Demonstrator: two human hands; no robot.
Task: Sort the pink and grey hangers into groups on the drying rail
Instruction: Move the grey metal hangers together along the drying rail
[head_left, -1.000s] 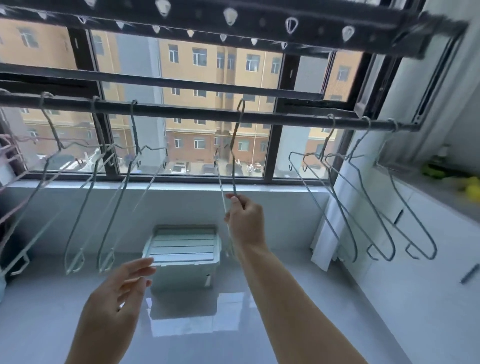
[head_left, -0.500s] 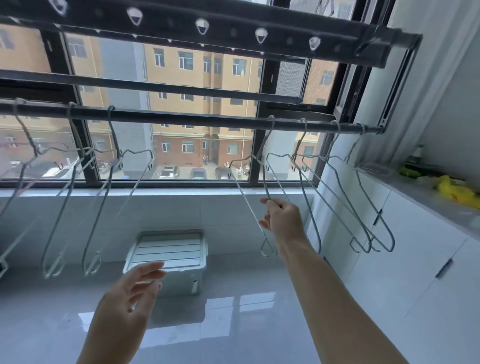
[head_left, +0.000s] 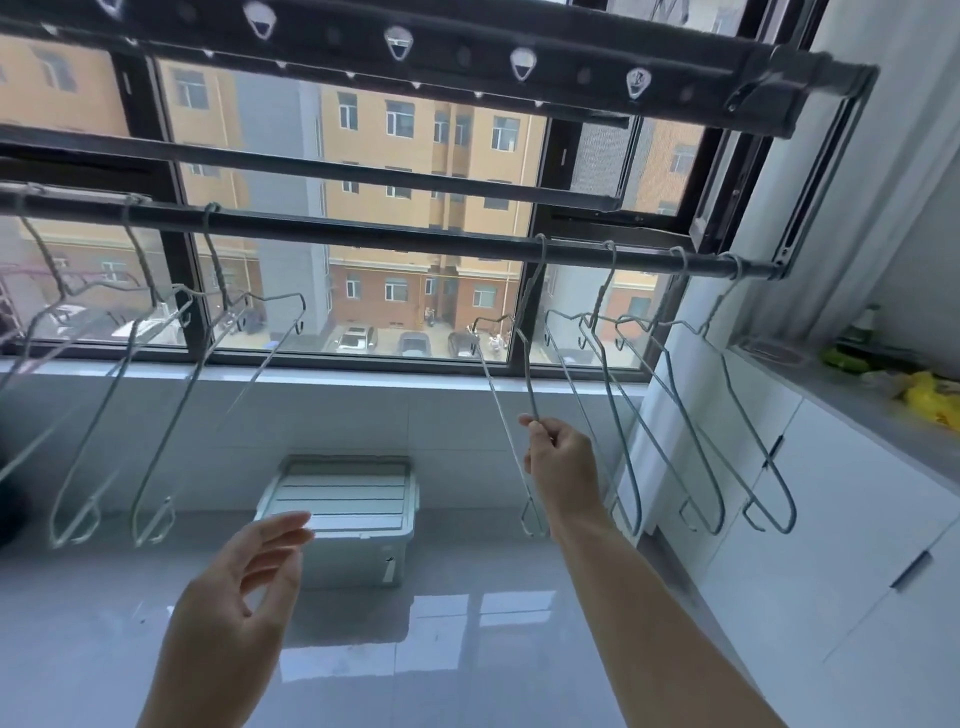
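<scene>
Against the frame 1 s earlier, the held hanger has travelled right along the drying rail, from its middle to just beside the group at its right end. The left hand remains below the rail, fingers spread and holding nothing.

Count on the rail: 4 hangers at the right end, being the held one plus 3 grey hangers; 3 more hangers towards the left end. A wide bare stretch of rail lies between the 2 groups.

The right hand pinches a lower wire of the held hanger, whose hook sits on the rail. The 2 hands are well apart.

Below the rail: 1 lidded storage box on the floor.

Limits: backlight washes out the left group's colour, so it cannot be confirmed. Pinkish wire below the rail's left end is cut off by the frame edge; its number cannot be told.
</scene>
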